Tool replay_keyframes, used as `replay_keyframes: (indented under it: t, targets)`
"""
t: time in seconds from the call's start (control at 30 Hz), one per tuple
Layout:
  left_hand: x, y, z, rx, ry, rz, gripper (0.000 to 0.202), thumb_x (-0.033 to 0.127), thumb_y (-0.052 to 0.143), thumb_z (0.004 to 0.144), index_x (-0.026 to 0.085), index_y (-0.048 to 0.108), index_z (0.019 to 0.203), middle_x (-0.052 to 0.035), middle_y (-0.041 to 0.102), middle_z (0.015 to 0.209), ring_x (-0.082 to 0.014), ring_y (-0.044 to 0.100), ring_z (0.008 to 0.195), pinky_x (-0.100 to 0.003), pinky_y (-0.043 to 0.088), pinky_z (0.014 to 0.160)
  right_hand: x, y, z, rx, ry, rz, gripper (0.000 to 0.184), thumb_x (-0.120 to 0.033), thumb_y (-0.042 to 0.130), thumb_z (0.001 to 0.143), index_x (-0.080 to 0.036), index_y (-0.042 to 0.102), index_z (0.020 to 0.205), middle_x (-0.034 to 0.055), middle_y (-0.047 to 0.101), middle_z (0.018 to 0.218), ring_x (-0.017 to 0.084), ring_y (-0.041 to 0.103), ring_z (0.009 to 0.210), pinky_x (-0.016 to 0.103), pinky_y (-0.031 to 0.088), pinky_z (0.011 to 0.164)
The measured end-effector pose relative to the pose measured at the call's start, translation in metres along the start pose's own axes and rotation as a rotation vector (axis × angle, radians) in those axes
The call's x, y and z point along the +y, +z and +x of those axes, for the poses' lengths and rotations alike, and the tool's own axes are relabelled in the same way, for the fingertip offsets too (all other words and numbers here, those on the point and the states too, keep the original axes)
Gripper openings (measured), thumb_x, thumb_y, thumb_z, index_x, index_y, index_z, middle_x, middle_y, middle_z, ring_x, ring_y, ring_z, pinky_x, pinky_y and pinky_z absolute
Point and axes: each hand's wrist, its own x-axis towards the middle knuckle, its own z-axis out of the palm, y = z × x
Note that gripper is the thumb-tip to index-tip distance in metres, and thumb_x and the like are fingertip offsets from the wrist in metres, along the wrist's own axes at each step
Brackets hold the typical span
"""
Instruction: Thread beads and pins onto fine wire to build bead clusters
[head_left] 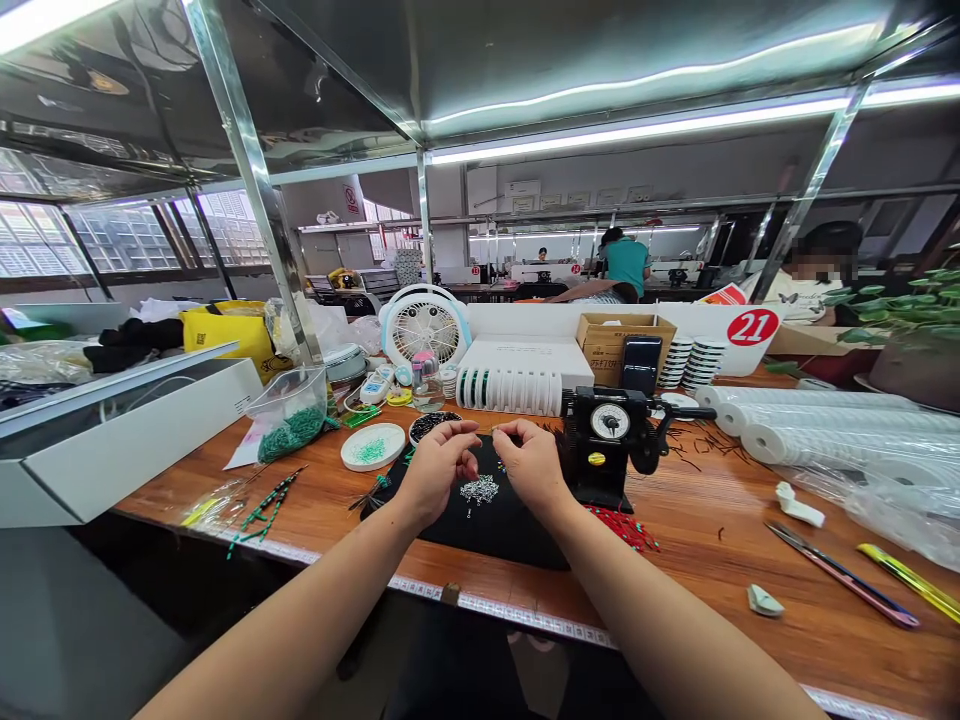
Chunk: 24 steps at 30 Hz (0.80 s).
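My left hand [437,468] and my right hand [529,462] are held close together above a black cloth mat [491,520] on the wooden table. Both have their fingers curled in a pinch, fingertips almost meeting; what they pinch is too small to make out. Under them on the mat lies a small pile of pale beads [479,489]. A black hand-crank device with a round dial [609,440] stands just right of my right hand.
A white dish of green beads [373,447], a dark bowl [434,424] and a bag of green beads [290,415] sit to the left. A fan [424,329], white rolls [825,425], scissors [840,573] and a measuring tape along the table edge [517,614] are about. People work behind.
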Motion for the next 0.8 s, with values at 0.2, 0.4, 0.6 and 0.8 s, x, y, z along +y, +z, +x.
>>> replay_keyframes:
  t: [0.2, 0.4, 0.6, 0.8]
  targets:
    - [0.0010, -0.0070, -0.0058, -0.059, -0.106, 0.004, 0.020, 0.027, 0.064, 0.072, 0.011, 0.062, 0.085, -0.0079, 0.066, 0.082, -0.0092, 0.059, 0.052, -0.023, 0.049, 0.051, 0.0007, 0.0025, -0.0012, -0.075, 0.026, 0.138, 0.018, -0.027, 0.053, 0.074, -0.013, 0.065, 0.072, 0.0059, 0.068, 0.069, 0.019, 0.062, 0.064, 0.027, 0.048, 0.059]
    - [0.0038, -0.0051, -0.0019, -0.084, -0.118, 0.087, 0.022, 0.031, 0.065, 0.072, 0.010, 0.062, 0.079, -0.0074, 0.065, 0.076, -0.0099, 0.059, 0.052, -0.021, 0.047, 0.048, -0.0025, 0.0010, -0.0029, -0.115, -0.023, 0.145, 0.016, -0.024, 0.053, 0.075, -0.013, 0.066, 0.075, 0.0062, 0.068, 0.069, 0.019, 0.064, 0.064, 0.027, 0.049, 0.060]
    - [0.0045, -0.0066, 0.0007, -0.056, -0.031, 0.279, 0.022, 0.034, 0.062, 0.072, 0.012, 0.063, 0.070, -0.0012, 0.060, 0.062, -0.0065, 0.047, 0.043, -0.020, 0.038, 0.042, 0.0006, 0.0009, -0.0037, -0.103, -0.140, 0.023, 0.014, -0.022, 0.055, 0.076, -0.016, 0.068, 0.075, 0.0047, 0.067, 0.073, 0.018, 0.062, 0.070, 0.028, 0.046, 0.066]
    - [0.0073, -0.0066, 0.0004, 0.018, 0.169, 0.549, 0.018, 0.034, 0.062, 0.069, 0.017, 0.067, 0.068, 0.0002, 0.059, 0.061, -0.0134, 0.049, 0.058, -0.023, 0.037, 0.052, 0.0034, 0.0024, -0.0045, -0.058, -0.194, -0.103, 0.013, -0.021, 0.054, 0.075, -0.017, 0.066, 0.073, 0.0043, 0.066, 0.074, 0.018, 0.059, 0.070, 0.028, 0.044, 0.067]
